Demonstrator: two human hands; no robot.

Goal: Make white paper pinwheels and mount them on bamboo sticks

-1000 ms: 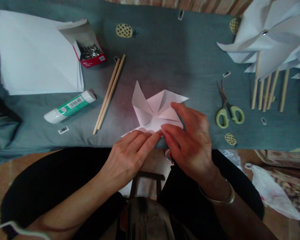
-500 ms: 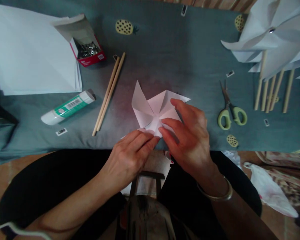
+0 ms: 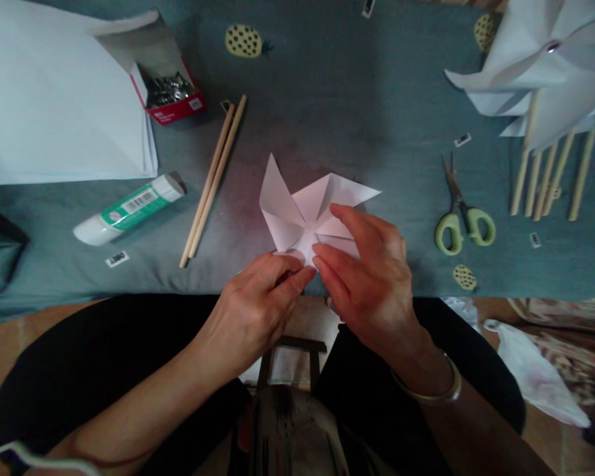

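Observation:
A white paper pinwheel (image 3: 305, 208), partly folded, lies on the grey-green cloth (image 3: 327, 99) near its front edge. My right hand (image 3: 369, 277) rests on its right side, with fingers pressing a flap down toward the centre. My left hand (image 3: 258, 301) pinches the near corner of the paper, fingers curled, its tips meeting those of the right hand. The near part of the paper is hidden under both hands.
Left of the pinwheel lie two wooden sticks (image 3: 212, 178), a glue tube (image 3: 129, 208), an open red box of metal pins (image 3: 171, 92) and a stack of white paper (image 3: 54, 99). Green-handled scissors (image 3: 459, 215) and finished pinwheels on sticks (image 3: 545, 86) are at the right.
My left hand's fingers have curled in and gathered the near corner toward the centre. My right hand has shifted slightly left on the paper. The view has tipped a little.

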